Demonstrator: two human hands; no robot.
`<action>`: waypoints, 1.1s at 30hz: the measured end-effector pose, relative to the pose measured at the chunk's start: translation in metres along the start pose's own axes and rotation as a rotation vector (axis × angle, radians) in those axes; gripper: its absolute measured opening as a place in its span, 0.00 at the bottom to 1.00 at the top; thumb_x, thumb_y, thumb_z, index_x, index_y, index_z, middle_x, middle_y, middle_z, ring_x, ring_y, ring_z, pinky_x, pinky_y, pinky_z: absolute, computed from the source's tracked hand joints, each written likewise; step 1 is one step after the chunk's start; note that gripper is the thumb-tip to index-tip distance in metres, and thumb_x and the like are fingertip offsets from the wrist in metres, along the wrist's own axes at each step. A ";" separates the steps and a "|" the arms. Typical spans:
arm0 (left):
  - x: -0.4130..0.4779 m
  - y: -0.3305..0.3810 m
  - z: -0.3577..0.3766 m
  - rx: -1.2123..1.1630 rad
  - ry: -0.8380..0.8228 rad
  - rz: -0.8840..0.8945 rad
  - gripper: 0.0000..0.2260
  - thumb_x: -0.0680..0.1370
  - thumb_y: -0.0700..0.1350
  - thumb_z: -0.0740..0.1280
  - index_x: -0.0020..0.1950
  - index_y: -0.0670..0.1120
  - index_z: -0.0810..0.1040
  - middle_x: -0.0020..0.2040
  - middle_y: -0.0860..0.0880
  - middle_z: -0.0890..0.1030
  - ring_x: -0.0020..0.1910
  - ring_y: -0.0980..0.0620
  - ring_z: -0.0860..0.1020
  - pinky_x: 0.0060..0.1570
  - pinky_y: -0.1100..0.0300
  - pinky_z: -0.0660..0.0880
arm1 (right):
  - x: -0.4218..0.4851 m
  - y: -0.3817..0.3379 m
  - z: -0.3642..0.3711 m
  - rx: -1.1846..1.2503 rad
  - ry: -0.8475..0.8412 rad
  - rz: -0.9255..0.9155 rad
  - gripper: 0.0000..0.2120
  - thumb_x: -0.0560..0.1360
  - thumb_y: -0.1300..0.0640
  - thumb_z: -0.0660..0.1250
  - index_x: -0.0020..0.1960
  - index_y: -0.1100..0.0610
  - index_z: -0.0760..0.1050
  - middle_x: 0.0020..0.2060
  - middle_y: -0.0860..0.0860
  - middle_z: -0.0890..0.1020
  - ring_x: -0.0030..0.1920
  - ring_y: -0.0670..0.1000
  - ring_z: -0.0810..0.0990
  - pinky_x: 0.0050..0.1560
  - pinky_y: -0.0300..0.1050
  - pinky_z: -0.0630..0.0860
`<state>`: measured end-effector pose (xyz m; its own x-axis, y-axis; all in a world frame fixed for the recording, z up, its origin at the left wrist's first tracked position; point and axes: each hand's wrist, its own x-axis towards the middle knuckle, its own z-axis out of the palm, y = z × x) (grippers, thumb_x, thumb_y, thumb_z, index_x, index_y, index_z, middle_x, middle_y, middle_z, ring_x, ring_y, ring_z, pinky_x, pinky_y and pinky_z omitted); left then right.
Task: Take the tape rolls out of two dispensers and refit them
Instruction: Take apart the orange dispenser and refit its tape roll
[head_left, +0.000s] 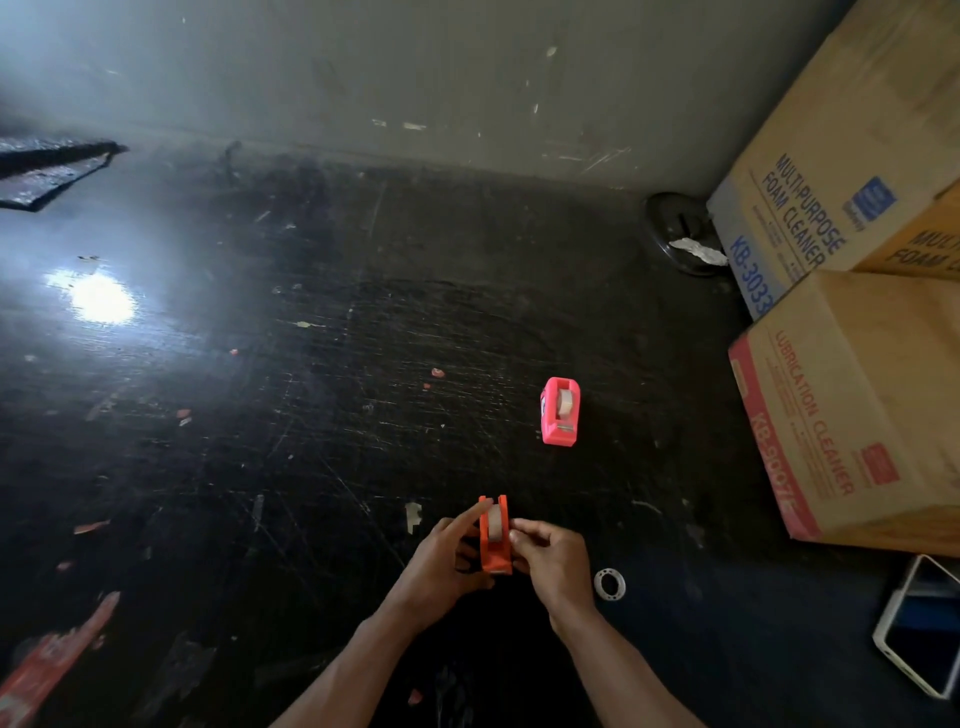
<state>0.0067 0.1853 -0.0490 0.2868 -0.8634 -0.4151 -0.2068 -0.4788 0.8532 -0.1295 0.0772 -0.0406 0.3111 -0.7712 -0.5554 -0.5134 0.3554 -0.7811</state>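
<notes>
An orange tape dispenser (494, 540) stands on the dark scratched surface near me, with a pale tape roll (494, 518) seated between its side walls. My left hand (441, 561) grips the dispenser's left side, index finger stretched up along the wall. My right hand (553, 564) holds the right side, fingertips pinched at the roll. A pink dispenser (560, 411) with its own tape roll (564, 401) stands alone farther away to the right. A small white ring-shaped core (610, 585) lies flat just right of my right wrist.
Cardboard boxes (852, 395) are stacked along the right edge. A white-framed phone or tablet (922, 623) lies at the lower right. A dark round object (683, 234) sits by the wall. Red scraps litter the surface (311, 415), and a bright glare spot shows at left.
</notes>
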 end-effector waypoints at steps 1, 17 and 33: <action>0.002 0.000 -0.002 0.016 -0.009 0.007 0.44 0.72 0.37 0.79 0.80 0.62 0.61 0.63 0.53 0.73 0.57 0.55 0.81 0.62 0.58 0.80 | 0.002 0.002 0.001 -0.016 0.008 -0.006 0.10 0.78 0.62 0.72 0.57 0.52 0.85 0.53 0.50 0.88 0.50 0.46 0.87 0.55 0.48 0.85; 0.016 -0.007 -0.010 0.191 -0.063 0.051 0.44 0.72 0.47 0.79 0.79 0.65 0.58 0.65 0.54 0.74 0.58 0.56 0.80 0.63 0.54 0.80 | -0.020 0.006 -0.004 -0.482 -0.004 -0.512 0.19 0.77 0.64 0.73 0.64 0.48 0.81 0.55 0.40 0.80 0.55 0.38 0.80 0.58 0.33 0.77; 0.018 -0.011 -0.005 0.228 -0.038 0.099 0.42 0.72 0.47 0.79 0.77 0.70 0.59 0.61 0.54 0.74 0.56 0.56 0.80 0.61 0.55 0.81 | -0.014 0.000 -0.002 -0.607 0.050 -0.682 0.10 0.77 0.64 0.72 0.55 0.54 0.86 0.51 0.40 0.80 0.53 0.38 0.76 0.54 0.21 0.69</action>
<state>0.0185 0.1761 -0.0644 0.2198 -0.9113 -0.3481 -0.4396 -0.4111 0.7986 -0.1352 0.0870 -0.0329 0.6734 -0.7393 -0.0047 -0.5682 -0.5135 -0.6431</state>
